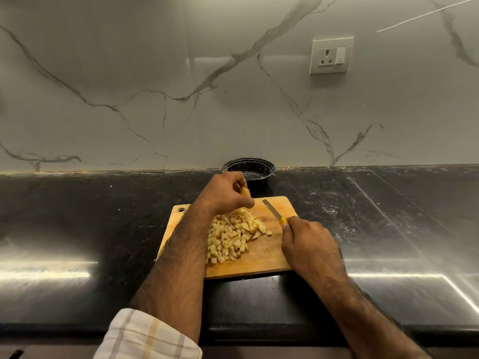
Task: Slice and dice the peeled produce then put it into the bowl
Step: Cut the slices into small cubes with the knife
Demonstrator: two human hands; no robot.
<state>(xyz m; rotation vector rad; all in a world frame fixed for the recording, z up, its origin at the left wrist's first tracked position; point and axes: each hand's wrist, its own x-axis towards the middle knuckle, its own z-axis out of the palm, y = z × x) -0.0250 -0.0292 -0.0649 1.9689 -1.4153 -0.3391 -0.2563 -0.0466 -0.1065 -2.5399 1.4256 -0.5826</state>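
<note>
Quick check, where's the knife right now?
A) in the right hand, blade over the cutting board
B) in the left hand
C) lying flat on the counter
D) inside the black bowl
A: the right hand grips the yellow handle of the knife, its blade angled over the cutting board, while the left hand holds a piece of produce.

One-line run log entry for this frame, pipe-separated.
stage: dicing | left hand: holds produce piece | right hand: grips knife | diced pile: on cutting board | bowl: behind board
</note>
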